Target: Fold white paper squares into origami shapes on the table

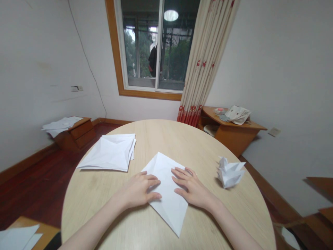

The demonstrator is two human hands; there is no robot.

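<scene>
A white sheet of paper (166,194) lies flat on the round wooden table (156,132), turned so that one corner points toward me. Faint crease lines run across it. My left hand (143,187) rests on its left side, fingers spread and pointing inward. On the right side of the sheet lies my right hand (188,185), its fingers stretched out and apart. Both palms face down, and neither hand grips anything. The sheet's left and right edges are partly hidden under the hands.
A stack of creased white paper (109,152) lies at the table's back left. Folded paper pieces (230,173) stand near the right edge. Beyond the table are a small drawer cabinet (80,133), a corner cabinet (234,135) with a cloth bag, and a curtain (205,59).
</scene>
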